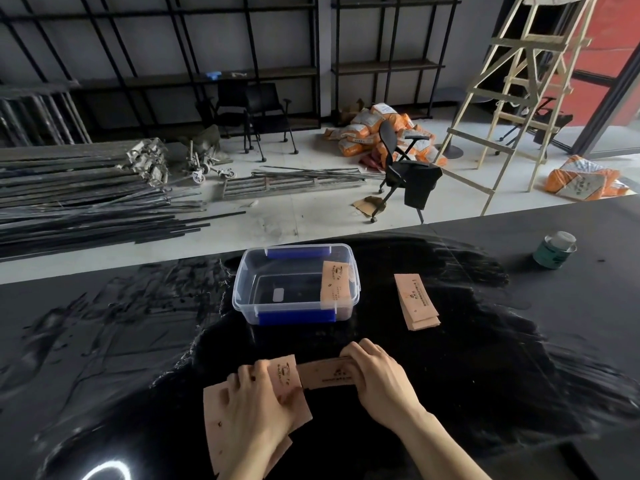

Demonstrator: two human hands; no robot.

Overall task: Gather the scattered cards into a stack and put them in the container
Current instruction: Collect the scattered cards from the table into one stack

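Note:
Several tan paper cards lie on a black table (pixel 485 358). My left hand (pixel 256 403) presses flat on a loose pile of cards (pixel 216 420) near the front edge. My right hand (pixel 377 379) grips one card (pixel 327 374) just right of that pile, fingers curled over its far edge. A small overlapping group of cards (pixel 415 301) lies to the right of a clear plastic container (pixel 242 289) with blue clips. One card (pixel 336 284) leans inside the container against its right wall.
A green-labelled tin (pixel 554 249) stands at the table's far right. Beyond the table's far edge the floor holds metal rods, office chairs, orange sacks and a wooden ladder.

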